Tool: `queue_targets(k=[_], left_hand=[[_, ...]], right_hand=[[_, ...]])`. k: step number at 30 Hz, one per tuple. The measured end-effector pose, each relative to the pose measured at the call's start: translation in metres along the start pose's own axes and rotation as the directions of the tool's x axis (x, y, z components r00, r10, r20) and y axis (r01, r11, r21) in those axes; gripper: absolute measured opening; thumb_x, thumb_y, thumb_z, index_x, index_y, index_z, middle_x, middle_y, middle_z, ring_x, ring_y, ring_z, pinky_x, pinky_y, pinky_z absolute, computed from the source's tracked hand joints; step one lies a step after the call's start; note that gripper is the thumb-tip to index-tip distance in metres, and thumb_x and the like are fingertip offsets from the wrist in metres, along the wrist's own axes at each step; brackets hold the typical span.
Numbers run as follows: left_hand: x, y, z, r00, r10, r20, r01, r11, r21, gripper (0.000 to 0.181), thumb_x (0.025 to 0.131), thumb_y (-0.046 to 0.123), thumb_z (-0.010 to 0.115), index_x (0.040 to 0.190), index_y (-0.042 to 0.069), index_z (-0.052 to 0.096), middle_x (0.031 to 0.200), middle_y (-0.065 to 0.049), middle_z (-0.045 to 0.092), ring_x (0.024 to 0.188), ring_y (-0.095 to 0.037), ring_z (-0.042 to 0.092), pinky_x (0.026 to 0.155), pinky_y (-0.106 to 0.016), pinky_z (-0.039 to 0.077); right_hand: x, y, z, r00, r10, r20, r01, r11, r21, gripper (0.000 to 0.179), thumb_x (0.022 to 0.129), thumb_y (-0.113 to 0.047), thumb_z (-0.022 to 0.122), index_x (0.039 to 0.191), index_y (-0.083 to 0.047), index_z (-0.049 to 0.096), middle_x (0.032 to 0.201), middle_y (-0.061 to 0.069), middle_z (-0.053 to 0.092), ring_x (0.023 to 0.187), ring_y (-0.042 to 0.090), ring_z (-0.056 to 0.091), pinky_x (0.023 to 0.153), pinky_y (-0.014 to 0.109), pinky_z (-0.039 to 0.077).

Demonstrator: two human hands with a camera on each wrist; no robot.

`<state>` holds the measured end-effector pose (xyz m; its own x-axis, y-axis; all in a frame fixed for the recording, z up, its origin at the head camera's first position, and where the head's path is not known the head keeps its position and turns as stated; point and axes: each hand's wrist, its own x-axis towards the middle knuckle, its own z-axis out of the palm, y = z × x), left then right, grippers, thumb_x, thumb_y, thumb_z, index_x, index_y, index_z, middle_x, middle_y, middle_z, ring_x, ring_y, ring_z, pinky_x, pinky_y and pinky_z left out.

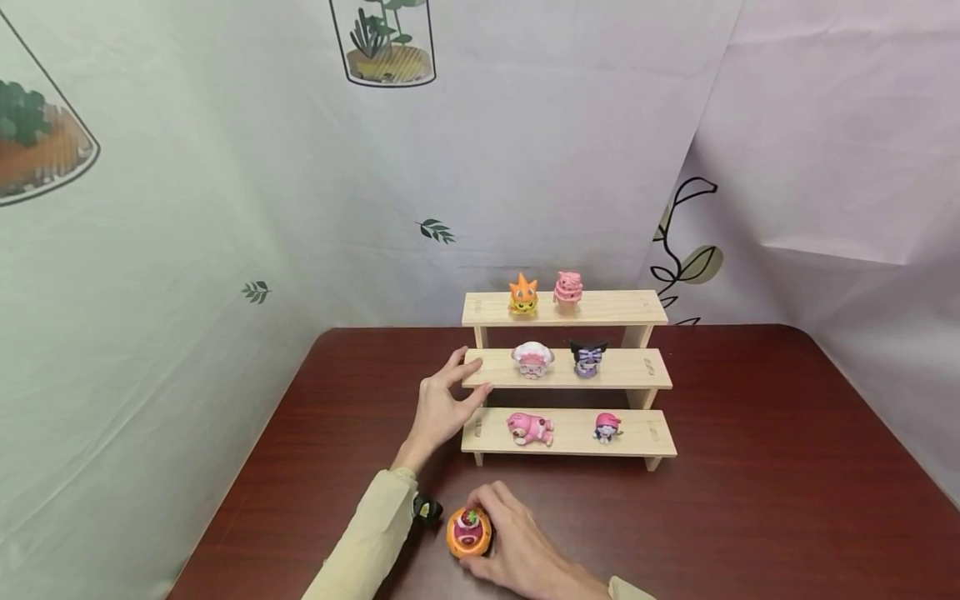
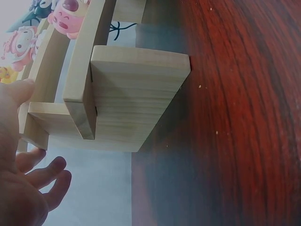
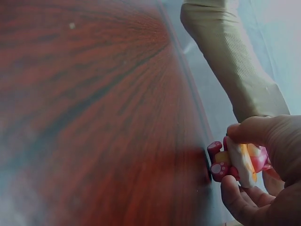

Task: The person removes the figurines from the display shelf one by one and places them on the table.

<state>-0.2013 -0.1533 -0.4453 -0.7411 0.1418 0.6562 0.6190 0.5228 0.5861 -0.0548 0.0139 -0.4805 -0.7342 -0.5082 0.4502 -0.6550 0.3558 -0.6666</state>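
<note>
My left hand point(image 1: 441, 404) grips the left end of the middle board of a three-tier wooden display stand point(image 1: 566, 368), thumb at the front edge. In the left wrist view, that hand point(image 2: 21, 165) is beside the end of the stand point(image 2: 136, 94), its lower fingers bent. My right hand point(image 1: 517, 537) pinches a small pink bear figurine point(image 1: 468, 531) with an orange ring round it and a strawberry-like top. In the right wrist view, the figurine point(image 3: 240, 165) shows pink feet and a white-and-orange ring between thumb and fingers.
Orange-and-yellow point(image 1: 523, 296) and pink swirl point(image 1: 567, 292) figurines stand on the top board. White-and-pink point(image 1: 532, 360) and black-and-purple point(image 1: 588, 359) ones occupy the middle. A lying pink bear point(image 1: 531, 428) and a pink-capped figurine point(image 1: 607, 427) are below. A dark object point(image 1: 427, 510) shows by the left sleeve.
</note>
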Motion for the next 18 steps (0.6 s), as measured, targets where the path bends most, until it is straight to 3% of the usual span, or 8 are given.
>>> queue_targets(k=[11,18], left_hand=[[0.0007,0.0015,0.0004,1.0,0.009,0.002,-0.009,1.0,0.008,0.041,0.081,0.015,0.085,0.118,0.001,0.074,0.134,-0.024,0.059,0.116,-0.035,0.061,0.092,-0.047,0.051],[0.0002,0.0015,0.0001,1.0,0.007,0.003,-0.007,1.0,0.01,0.041,0.081,0.016,0.085,0.118,0.001,0.074,0.134,-0.024,0.058,0.117,-0.035,0.061,0.092,-0.047,0.05]], right_hand=[[0.002,-0.0047,-0.0013,0.993,0.086,0.082,-0.084,0.996,-0.028,0.055,0.068,-0.019,0.092,0.111,-0.019,0.057,0.104,-0.009,0.05,0.088,0.001,0.054,0.073,0.023,0.049],[0.0054,-0.0021,-0.0015,0.994,0.059,0.094,-0.055,0.997,-0.045,0.057,0.068,-0.02,0.092,0.113,-0.015,0.057,0.102,-0.008,0.052,0.089,0.002,0.054,0.075,0.023,0.049]])
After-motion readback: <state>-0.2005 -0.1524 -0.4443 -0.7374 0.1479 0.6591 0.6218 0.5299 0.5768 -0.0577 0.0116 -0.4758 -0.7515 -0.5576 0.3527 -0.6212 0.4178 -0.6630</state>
